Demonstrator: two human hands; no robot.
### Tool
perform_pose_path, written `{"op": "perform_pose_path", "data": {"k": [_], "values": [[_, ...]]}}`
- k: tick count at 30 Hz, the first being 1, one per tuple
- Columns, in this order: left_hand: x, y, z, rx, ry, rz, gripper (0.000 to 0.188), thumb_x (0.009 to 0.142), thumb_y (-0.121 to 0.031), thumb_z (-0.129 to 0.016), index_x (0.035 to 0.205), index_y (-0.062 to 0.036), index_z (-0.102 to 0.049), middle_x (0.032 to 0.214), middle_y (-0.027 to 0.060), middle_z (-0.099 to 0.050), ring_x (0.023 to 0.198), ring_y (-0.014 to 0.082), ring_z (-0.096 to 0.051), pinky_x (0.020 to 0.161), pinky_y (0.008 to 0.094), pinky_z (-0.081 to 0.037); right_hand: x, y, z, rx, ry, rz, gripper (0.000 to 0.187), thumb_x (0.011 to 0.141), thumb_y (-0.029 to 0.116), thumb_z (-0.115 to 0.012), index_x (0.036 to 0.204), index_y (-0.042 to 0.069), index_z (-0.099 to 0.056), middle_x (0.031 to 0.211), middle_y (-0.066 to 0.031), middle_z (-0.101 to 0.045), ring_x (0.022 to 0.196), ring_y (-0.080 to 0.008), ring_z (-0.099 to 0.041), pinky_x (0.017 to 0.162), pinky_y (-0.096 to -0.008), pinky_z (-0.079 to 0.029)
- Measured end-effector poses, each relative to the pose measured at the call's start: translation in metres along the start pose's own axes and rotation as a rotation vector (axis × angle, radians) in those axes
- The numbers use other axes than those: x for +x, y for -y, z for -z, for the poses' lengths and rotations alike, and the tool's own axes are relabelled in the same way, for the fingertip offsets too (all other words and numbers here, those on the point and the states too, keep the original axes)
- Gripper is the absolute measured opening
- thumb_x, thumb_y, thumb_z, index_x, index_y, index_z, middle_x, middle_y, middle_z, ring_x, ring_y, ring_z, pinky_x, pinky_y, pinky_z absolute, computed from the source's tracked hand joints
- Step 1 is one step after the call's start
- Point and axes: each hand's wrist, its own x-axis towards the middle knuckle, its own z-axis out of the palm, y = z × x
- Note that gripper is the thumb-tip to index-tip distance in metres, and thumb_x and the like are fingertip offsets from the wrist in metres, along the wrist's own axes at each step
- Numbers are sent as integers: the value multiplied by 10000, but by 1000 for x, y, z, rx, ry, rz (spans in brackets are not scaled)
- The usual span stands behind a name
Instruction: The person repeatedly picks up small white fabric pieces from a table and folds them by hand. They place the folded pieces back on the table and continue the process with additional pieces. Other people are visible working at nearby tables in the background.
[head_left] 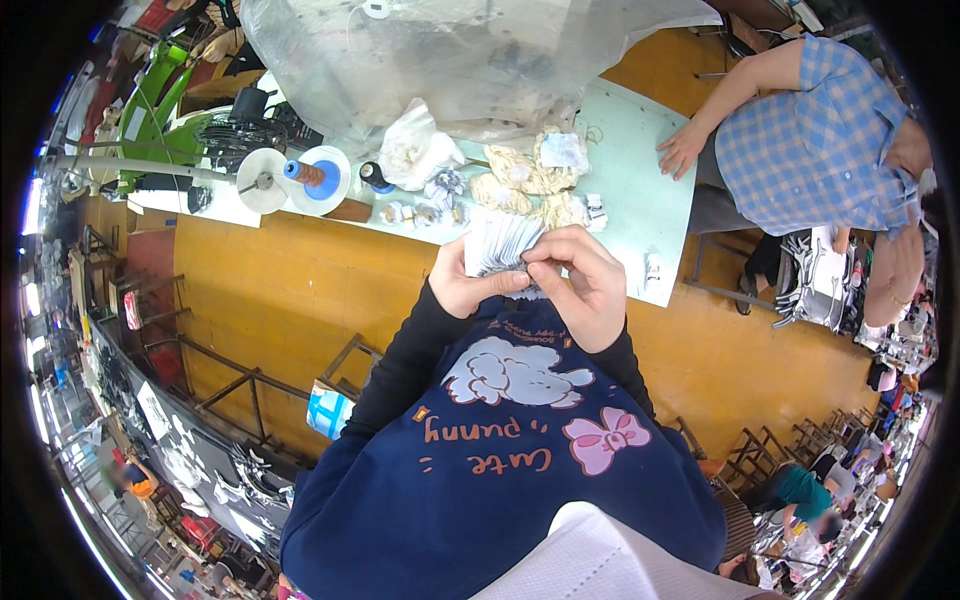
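Held over the near edge of the pale green table is a fanned stack of small white labels with dark print. My left hand grips the stack from its left side, thumb across the lower edge. The fingers of my right hand are pinched at the stack's right lower edge; whether they hold a single label is too small to tell. Just beyond my hands lie cream-coloured bundles, several small wrapped bundles and a crumpled white plastic bag.
Left on the table are a spool of brown thread, a dark thread cone and a black fan. Translucent plastic sheeting covers the far side. At right, a person in a checked shirt rests a hand on the table.
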Motion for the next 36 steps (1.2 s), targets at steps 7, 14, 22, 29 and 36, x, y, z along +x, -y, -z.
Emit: {"op": "perform_pose_path", "data": {"k": [7, 14, 22, 29, 36], "values": [[0, -1, -7, 230, -97, -121, 429, 715, -7, -812, 1102, 27, -631, 1024, 79, -681, 897, 121, -635, 793, 272, -518, -3, 0, -7, 314, -114, -133, 202, 858, -81, -625, 1056, -73, -588, 1046, -104, -569, 882, -138, -609, 782, -260, -507], [5, -10, -12, 481, -71, -455, 359, 683, 22, -802, 1011, 56, -661, 1017, 168, -687, 973, 249, -662, 893, 373, -509, -7, 5, 0, 451, -51, -95, 299, 862, -28, -661, 1132, -82, -544, 1062, -107, -575, 933, -155, -596, 839, -281, -493], [7, -17, -9, 580, 9, -664, 221, 706, 25, -746, 920, 52, -699, 966, 195, -700, 979, 334, -674, 910, 431, -519, -13, 13, 0, 390, -56, -111, 323, 849, -45, -664, 1143, -87, -535, 1062, -117, -590, 928, -160, -600, 836, -283, -496], [8, -14, -7, 554, 25, -737, 191, 701, 26, -758, 885, 37, -706, 929, 194, -707, 962, 343, -681, 892, 436, -530, -13, 16, 0, 201, -90, -61, 201, 827, -86, -648, 1024, -47, -638, 992, -119, -627, 864, -161, -623, 755, -263, -511], [8, -15, -6, 562, 17, -750, 178, 701, 9, -770, 865, 35, -707, 928, 193, -708, 960, 355, -680, 886, 452, -528, -13, 21, 3, 25, -57, -10, 214, 763, -30, -722, 974, -14, -691, 978, -127, -638, 836, -167, -635, 719, -251, -502]]}}
